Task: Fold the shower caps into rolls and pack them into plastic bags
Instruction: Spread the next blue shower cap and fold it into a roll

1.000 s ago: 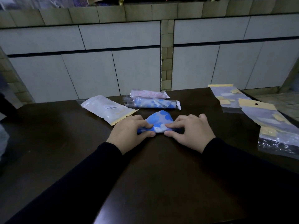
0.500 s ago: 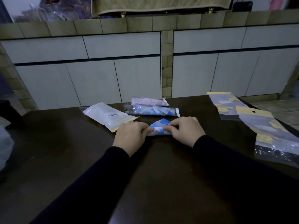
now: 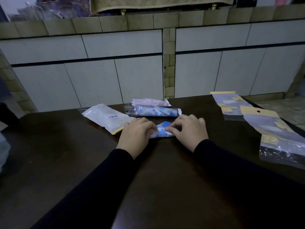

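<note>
Rolling it up tight, that was the play: both hands were down on the blue-and-white shower cap [image 3: 162, 131], which lay on the dark table [image 3: 66, 154] squeezed between them. The left hand [image 3: 136, 135] had its fingers curled over the cap's left end, gripping it, and the right hand [image 3: 188, 131] answered from the other side, fingertips bent and pinching the right end. Only a short strip of the cap showed in the gap between the two, already narrow and bunched, so by the look of it the roll was well on its way but not finished, and certainly not bagged.

Just beyond the fingertips sat the finished work: a blue packed roll [image 3: 153, 111] in its clear bag, and touching it on the far side a pink packed roll [image 3: 150, 101]. Beyond the left hand's knuckles and angled away to that side lay a white packet [image 3: 105, 119] with a barcode label, its near end just beside that hand; whether it held a cap I could not tell. Well off past the right hand, two empty plastic bags [image 3: 267, 128] with yellow header strips waited, overlapping one another.

So two looked done, one was in hand, and the bagging of this one remained.
</note>
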Motion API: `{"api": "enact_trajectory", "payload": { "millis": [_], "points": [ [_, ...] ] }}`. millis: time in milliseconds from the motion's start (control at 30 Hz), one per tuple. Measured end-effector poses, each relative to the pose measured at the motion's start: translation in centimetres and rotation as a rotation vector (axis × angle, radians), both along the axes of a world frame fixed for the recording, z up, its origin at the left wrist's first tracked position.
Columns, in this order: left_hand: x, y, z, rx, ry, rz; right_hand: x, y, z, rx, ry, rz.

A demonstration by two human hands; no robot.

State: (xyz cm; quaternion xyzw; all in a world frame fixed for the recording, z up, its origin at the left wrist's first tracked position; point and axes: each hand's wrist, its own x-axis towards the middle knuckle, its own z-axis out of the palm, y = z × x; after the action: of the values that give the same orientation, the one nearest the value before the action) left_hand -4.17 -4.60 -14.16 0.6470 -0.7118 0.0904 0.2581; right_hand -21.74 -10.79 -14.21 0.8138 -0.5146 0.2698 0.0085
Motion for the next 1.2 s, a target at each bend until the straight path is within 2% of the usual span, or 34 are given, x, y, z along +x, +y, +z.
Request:
{"api": "enact_trajectory", "payload": {
  "millis": [200,400,567,733,800,900,1033,1200],
  "points": [
    [0.5,0.1,0.1,0.108,0.083,0.014,-0.6,0.1,0.0,0.119,0.025,0.047],
    [0.1,0.2,0.5,0.102,-0.005,0.043,-1.3,0.0,0.3,0.137,0.104,0.114],
    [-0.5,0.1,0.5,0.066,-0.082,0.077,-1.1,-0.2,0.7,0.205,0.028,0.111],
    [-0.9,-0.3,0.4,0.143,-0.065,0.096,-0.9,-0.6,0.4,0.305,-0.137,0.077],
    [-1.0,-0.7,0.4,0.177,-0.06,0.109,-0.6,-0.5,0.2,0.289,-0.138,0.026],
    [-1.2,-1.3,0.7,0.207,-0.072,0.133,-0.2,-0.2,-0.1,0.158,-0.077,-0.047],
    [-1.1,-1.8,0.6,0.221,-0.074,0.144,0.1,-0.1,0.1,-0.005,-0.016,-0.011],
    [-1.1,-1.6,0.3,0.094,0.026,-0.031,-0.8,-0.8,0.2,0.07,0.104,0.117]
  ]
}}
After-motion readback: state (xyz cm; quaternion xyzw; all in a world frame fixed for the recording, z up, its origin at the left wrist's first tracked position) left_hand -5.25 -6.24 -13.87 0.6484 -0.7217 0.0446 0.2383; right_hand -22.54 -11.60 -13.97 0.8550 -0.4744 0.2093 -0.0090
